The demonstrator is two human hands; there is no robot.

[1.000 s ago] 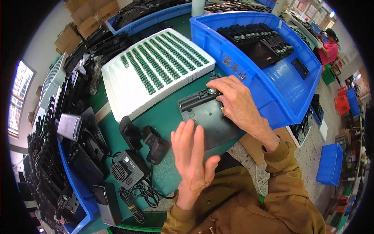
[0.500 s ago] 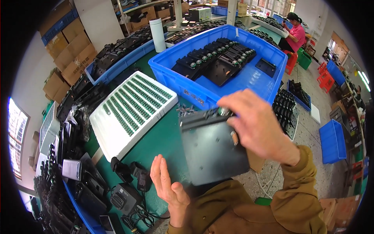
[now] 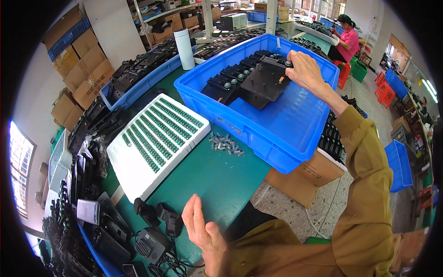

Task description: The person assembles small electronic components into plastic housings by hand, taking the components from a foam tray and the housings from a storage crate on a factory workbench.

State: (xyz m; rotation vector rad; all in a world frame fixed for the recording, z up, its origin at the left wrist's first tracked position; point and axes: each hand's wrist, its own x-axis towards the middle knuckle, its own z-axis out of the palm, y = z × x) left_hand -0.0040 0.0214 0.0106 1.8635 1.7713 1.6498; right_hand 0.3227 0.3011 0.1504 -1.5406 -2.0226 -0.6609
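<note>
My right hand [image 3: 305, 71] reaches into the large blue plastic bin [image 3: 295, 148], gripping a flat black plastic panel [image 3: 265, 82] by its far right edge. Pinched there, the panel is tilted over a row of similar black panels [image 3: 221, 90] with round silver-green parts along their edges. Its underside contact with those panels is hidden. My left hand [image 3: 203, 231] hovers with fingers stretched above the near edge of the green table [image 3: 207, 180], holding nothing. Farther along lie small metal pieces [image 3: 226, 144] in a loose heap, beside the bin.
A white foam tray [image 3: 122, 161] holds rows of small green round parts. Left of my left hand sit a black device with a grille [image 3: 150, 244] and cables. A white bottle [image 3: 184, 50] stands behind the tray. A cardboard box [image 3: 295, 182] is under the bin. Another person [image 3: 347, 40] sits far right.
My right hand has carried the black panel forward, away from me, from above the table's near edge into the blue bin. My left hand stays low, slightly shifted.
</note>
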